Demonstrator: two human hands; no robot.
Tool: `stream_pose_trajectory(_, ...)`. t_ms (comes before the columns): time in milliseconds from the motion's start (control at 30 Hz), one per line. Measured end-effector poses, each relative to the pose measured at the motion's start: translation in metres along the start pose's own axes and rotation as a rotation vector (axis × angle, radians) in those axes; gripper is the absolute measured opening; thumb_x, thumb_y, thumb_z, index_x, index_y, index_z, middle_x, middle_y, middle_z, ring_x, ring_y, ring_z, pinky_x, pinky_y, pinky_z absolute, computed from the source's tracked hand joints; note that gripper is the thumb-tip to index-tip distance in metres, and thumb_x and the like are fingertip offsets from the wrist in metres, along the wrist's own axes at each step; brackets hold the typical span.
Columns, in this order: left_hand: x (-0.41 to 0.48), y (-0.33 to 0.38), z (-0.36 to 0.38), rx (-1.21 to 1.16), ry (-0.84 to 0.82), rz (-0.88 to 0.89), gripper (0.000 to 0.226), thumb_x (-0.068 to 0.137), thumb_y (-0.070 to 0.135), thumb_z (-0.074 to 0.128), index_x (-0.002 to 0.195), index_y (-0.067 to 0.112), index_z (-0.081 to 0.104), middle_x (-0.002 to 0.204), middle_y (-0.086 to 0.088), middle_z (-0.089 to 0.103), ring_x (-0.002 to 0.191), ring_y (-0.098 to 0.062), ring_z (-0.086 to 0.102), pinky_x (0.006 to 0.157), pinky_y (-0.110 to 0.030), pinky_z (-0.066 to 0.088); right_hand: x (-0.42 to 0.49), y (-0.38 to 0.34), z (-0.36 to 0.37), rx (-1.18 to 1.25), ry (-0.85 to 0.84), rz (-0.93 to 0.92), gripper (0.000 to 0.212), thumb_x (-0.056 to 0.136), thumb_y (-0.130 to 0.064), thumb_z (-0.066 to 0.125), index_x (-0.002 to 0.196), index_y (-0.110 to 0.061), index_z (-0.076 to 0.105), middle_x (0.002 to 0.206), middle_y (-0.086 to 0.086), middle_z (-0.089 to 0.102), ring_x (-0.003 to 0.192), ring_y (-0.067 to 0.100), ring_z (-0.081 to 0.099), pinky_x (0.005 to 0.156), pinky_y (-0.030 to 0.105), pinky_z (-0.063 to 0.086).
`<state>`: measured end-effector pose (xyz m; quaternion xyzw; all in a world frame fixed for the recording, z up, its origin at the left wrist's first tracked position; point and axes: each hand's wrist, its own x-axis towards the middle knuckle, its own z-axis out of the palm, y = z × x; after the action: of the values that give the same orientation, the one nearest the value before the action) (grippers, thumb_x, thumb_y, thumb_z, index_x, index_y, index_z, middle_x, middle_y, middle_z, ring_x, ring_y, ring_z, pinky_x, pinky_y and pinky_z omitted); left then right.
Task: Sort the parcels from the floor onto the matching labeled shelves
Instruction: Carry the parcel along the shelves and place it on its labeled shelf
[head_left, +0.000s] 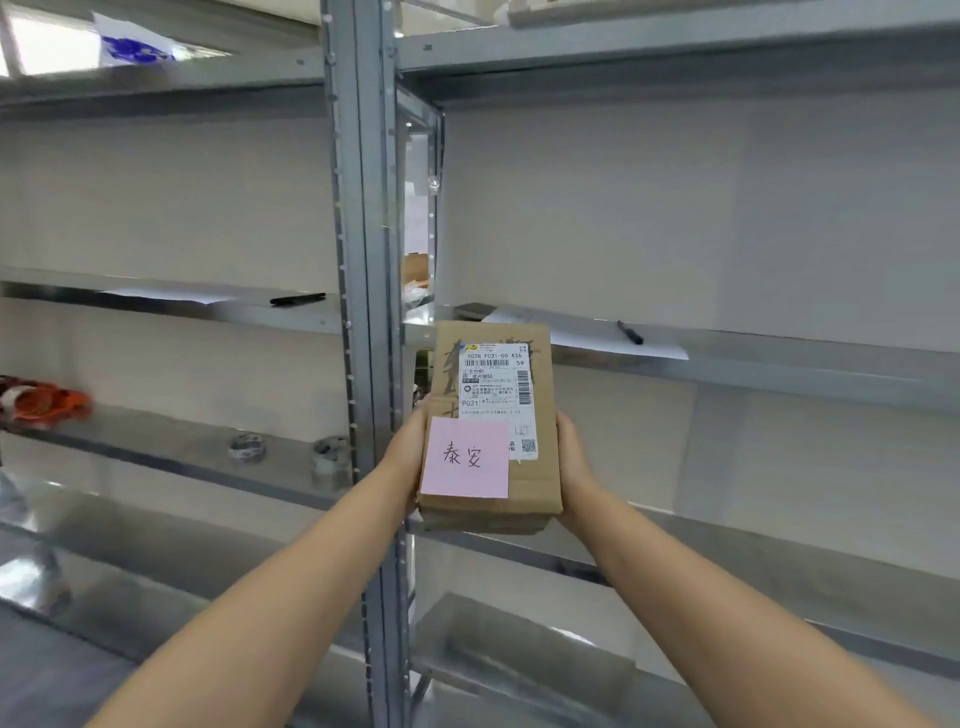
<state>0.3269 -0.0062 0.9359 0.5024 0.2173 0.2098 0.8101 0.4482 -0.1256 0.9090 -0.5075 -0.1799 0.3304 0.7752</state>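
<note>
Item: parcel (493, 426), cardboard, pink note w/ handwritten label. Held up before shelves (779, 358), clamped betw. my left hand (410, 457) & right hand (571, 462), both closed on its sides. Looks stiff, light; side grip suits.

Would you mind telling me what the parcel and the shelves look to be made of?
The parcel looks like brown matte cardboard with creased edges and a paper label. The shelves seem to be grey metal, perhaps galvanized steel, given their sheen and punched uprights.
</note>
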Motion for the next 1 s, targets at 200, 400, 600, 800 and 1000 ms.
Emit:
stream_pose_trajectory(200,-0.009,-0.030,0.076,0.082,-0.132,-0.045,0.036,0.100,0.031,0.037,0.081,0.014,0.061,0.054,-0.004,0.072,0.043,-0.018,0.068,0.036,-0.020,0.051,-0.036,-0.034,-0.068,0.007,0.088,-0.054,0.043,0.096,-0.038,0.031,0.080,-0.018,0.065,0.064,0.000,0.074,0.054,0.014,0.069,0.050,0.021,0.052)
stream_pose_trajectory(400,-0.023,-0.061,0.151,0.066,-0.255,-0.087,0.038,0.100,0.031,0.034,0.080,0.013,0.060,0.053,-0.003,0.071,0.042,-0.016,0.067,0.036,-0.018,0.049,-0.080,-0.068,-0.136,-0.047,0.209,-0.102,0.043,0.097,-0.039,0.031,0.081,-0.018,0.065,0.066,0.000,0.074,0.056,0.014,0.070,0.050,0.022,0.054)
stream_pose_trajectory(600,-0.038,-0.088,0.221,0.028,-0.354,-0.130,0.034,0.099,0.034,0.038,0.085,0.014,0.063,0.062,-0.005,0.074,0.049,-0.019,0.070,0.040,-0.022,0.053,-0.123,-0.096,-0.196,-0.051,0.332,-0.174,0.042,0.094,-0.041,0.033,0.081,-0.020,0.067,0.071,0.000,0.074,0.063,0.016,0.068,0.061,0.029,0.050)
stream_pose_trajectory(800,-0.057,-0.114,0.281,0.014,-0.440,-0.184,0.035,0.099,0.033,0.037,0.084,0.014,0.062,0.060,-0.005,0.074,0.047,-0.019,0.070,0.039,-0.021,0.052,-0.167,-0.119,-0.248,-0.055,0.415,-0.167,0.043,0.097,-0.037,0.028,0.075,-0.019,0.061,0.056,-0.003,0.071,0.048,0.011,0.066,0.050,0.021,0.051)
stream_pose_trajectory(1000,-0.074,-0.139,0.337,0.025,-0.546,-0.224,0.036,0.099,0.031,0.036,0.081,0.013,0.062,0.057,-0.005,0.073,0.046,-0.019,0.069,0.039,-0.021,0.053,-0.205,-0.139,-0.293,-0.059,0.518,-0.202,0.045,0.097,-0.039,0.027,0.073,-0.019,0.060,0.053,-0.004,0.069,0.045,0.010,0.065,0.057,0.027,0.047)
